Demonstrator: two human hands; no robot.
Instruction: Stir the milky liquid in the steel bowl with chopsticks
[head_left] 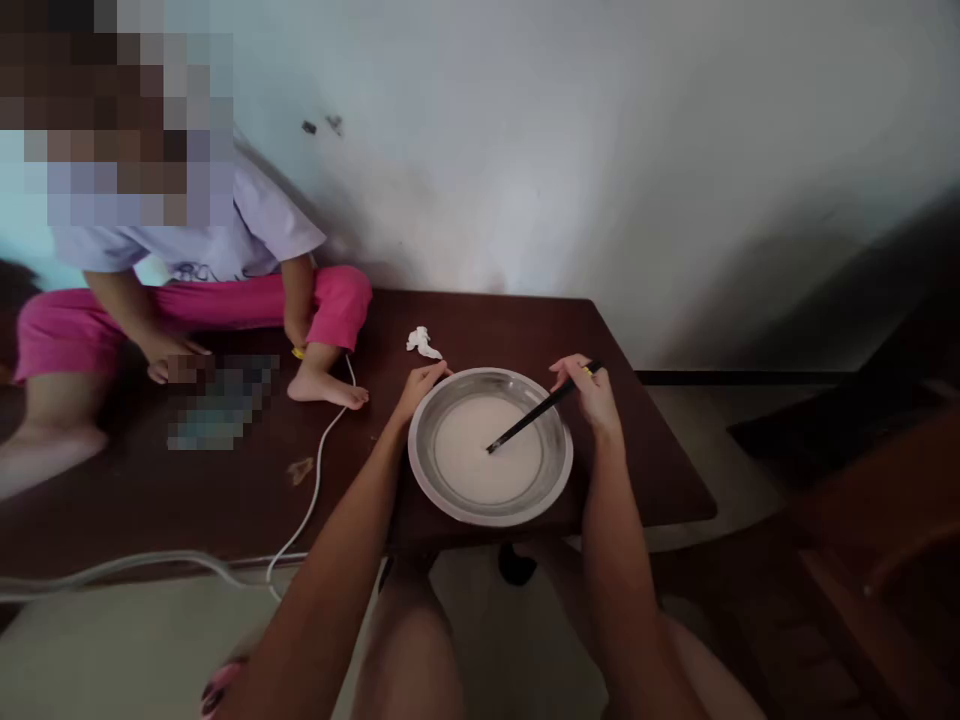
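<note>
Stirring was the step as I judged it, and both hands were at the bowl (490,447) near the table's (645,470) front edge. My left hand (420,386) curled over the bowl's left rim, steadying it. My right hand (589,390) was closed on the chopsticks (540,410), their tips dipped in the white liquid (480,455). To do it well I'd keep the rim pinned and the strokes low and slow, so nothing slopped over. Farther off lay a crumpled tissue (423,343) and a white cable (319,470); a child (187,300) sat on the table's far left.
</note>
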